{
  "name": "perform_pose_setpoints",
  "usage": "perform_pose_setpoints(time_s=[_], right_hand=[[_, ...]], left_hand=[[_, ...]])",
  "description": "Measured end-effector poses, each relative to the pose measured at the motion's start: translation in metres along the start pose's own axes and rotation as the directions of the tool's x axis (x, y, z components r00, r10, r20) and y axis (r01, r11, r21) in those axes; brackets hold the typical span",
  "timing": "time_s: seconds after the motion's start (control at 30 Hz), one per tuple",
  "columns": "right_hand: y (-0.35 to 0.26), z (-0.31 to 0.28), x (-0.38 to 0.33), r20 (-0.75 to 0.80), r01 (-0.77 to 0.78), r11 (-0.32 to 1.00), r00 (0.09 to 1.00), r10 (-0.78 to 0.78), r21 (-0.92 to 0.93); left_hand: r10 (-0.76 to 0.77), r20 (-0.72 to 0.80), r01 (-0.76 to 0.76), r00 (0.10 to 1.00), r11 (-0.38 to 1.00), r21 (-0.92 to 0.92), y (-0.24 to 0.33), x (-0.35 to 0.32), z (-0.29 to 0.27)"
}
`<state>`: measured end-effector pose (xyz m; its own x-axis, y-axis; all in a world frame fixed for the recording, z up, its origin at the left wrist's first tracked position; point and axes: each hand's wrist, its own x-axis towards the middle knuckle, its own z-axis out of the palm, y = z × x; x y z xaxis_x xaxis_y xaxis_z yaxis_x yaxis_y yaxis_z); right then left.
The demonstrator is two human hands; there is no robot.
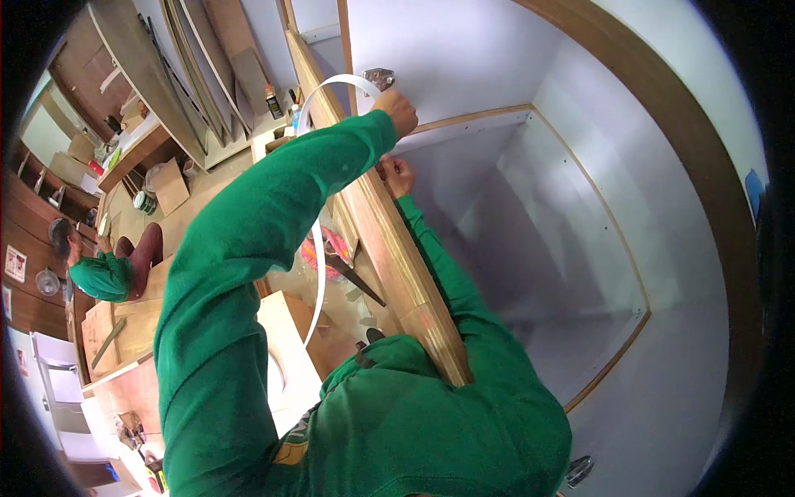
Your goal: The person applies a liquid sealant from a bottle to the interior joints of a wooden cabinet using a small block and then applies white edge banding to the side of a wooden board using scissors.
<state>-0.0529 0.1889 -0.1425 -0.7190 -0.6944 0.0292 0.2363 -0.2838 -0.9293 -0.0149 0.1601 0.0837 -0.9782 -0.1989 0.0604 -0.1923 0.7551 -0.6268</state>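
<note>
My left hand is closed around the end of a long white flexible strip, like edge banding. The strip arches up and over to the left, passes behind my left sleeve and hangs down below it. Just below, my right hand has its fingers curled against the inner side of a cabinet's raw wooden edge; what they hold, if anything, is hidden. My right arm lies inside the pale grey cabinet. A metal cabinet hinge sits right above my left hand.
A second hinge is at the lower right. Left of the wooden edge lie a handsaw and a pink bag. Tall panels lean at the back, near a small bottle. Another person sits at far left.
</note>
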Motion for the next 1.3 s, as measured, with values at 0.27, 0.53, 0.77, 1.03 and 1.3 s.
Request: perform_pose_setpoints(time_s=[0.27,0.53,0.77,1.03,1.3], right_hand=[[-0.001,-0.001,0.0,0.026,-0.094,0.991,0.995,0.092,0.095],[0.012,-0.006,0.008,-0.011,-0.02,0.997,1.0,0.021,0.073],[-0.006,0.002,-0.004,0.013,-0.052,0.982,0.999,0.051,0.18],[-0.006,-0.001,-0.001,-0.028,0.022,0.992,0.999,-0.019,0.123],[-0.064,-0.018,-0.048,0.067,0.079,0.995,0.994,-0.083,0.066]], left_hand=[[0.046,-0.01,-0.046,0.999,0.999,0.002,0.004,0.007,0.009],[0.086,-0.039,-0.087,0.996,0.996,-0.03,0.003,0.013,0.004],[0.063,-0.077,-0.062,0.995,0.998,0.017,0.007,0.007,0.017],[0.08,-0.014,-0.08,0.997,0.996,-0.041,0.005,0.0,0.005],[-0.163,-0.001,0.131,0.987,0.799,-0.587,-0.031,-0.102,-0.038]])
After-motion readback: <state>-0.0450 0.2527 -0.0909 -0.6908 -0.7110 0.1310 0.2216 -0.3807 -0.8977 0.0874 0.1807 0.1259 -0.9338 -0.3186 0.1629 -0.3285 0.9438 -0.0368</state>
